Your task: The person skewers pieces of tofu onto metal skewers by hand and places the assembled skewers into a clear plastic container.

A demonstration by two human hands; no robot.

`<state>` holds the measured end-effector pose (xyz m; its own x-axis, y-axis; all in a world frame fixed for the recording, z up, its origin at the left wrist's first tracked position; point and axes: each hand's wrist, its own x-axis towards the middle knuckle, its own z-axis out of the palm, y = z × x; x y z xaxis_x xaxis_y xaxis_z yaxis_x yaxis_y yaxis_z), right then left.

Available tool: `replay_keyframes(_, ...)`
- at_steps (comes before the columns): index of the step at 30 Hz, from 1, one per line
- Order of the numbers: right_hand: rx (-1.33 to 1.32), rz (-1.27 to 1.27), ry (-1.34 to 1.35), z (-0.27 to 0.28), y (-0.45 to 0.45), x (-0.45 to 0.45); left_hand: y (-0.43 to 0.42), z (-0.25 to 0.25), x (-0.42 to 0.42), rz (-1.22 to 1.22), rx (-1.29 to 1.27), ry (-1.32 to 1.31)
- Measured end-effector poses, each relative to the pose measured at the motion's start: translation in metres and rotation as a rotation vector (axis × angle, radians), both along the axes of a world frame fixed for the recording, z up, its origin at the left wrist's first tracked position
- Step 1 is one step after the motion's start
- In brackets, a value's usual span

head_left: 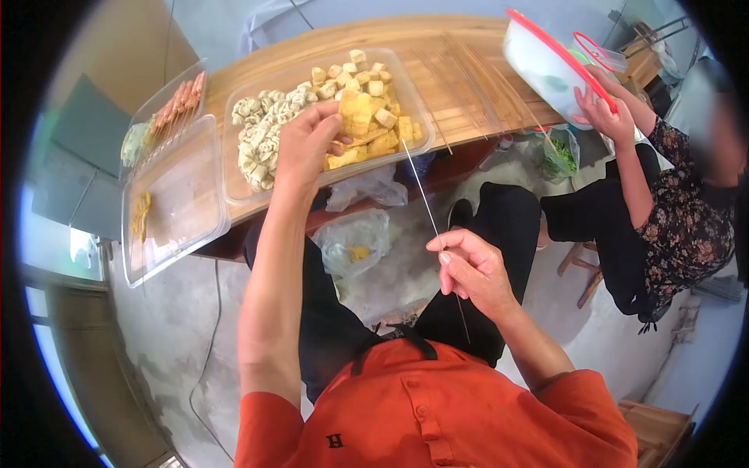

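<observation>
My left hand (307, 144) reaches into a large clear plastic tray (232, 187), its fingers closed on the edge of a yellow tofu sheet (357, 111). Around it lie pale tofu cubes (374, 87) and more yellow pieces. Pale knotted tofu pieces (265, 140) fill the tray's left side. In front of my body, my right hand (477, 273) pinches a thin skewer (424, 195) between thumb and fingers. The skewer slants up to the left, its tip by the tray's front right corner, with nothing threaded on it that I can see.
A second clear tray (175, 226) at left holds a few filled skewers (141, 214); another behind it holds pink ones (183, 101). Loose skewers (476, 78) lie on the wooden table (437, 39). At right a co-worker (686, 210) holds a red-rimmed container (546, 70).
</observation>
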<state>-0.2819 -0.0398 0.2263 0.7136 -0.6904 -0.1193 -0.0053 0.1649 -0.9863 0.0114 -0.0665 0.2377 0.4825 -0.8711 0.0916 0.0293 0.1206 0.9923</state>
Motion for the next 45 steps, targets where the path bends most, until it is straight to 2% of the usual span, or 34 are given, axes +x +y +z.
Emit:
replay_keyframes(1, -0.002, 0.01, -0.008, 0.003, 0.001, 0.003, 0.009, 0.0, -0.005, 0.008, 0.004, 0.008)
replay_keyframes(3, 0.004, 0.033, -0.01, 0.007, 0.004, 0.009, 0.025, -0.004, -0.012, -0.012, -0.023, 0.369)
replay_keyframes(7, 0.03, 0.093, -0.005, 0.014, 0.009, 0.018, 0.045, -0.022, -0.014, -0.033, -0.06, 0.551)
replay_keyframes(24, 0.133, 0.134, 0.047, 0.01, 0.012, 0.025, 0.057, -0.025, -0.03, 0.074, -0.131, 0.548)
replay_keyframes(32, 0.241, 0.113, 0.046, 0.008, 0.015, 0.021, 0.06, -0.026, -0.036, 0.08, -0.178, 0.422)
replay_keyframes(39, 0.247, 0.108, -0.015, 0.002, 0.019, 0.023, 0.067, -0.03, -0.041, 0.064, -0.166, 0.374)
replay_keyframes(45, 0.128, 0.083, -0.005, -0.009, 0.02, 0.028, 0.072, -0.03, -0.044, -0.008, -0.162, 0.491)
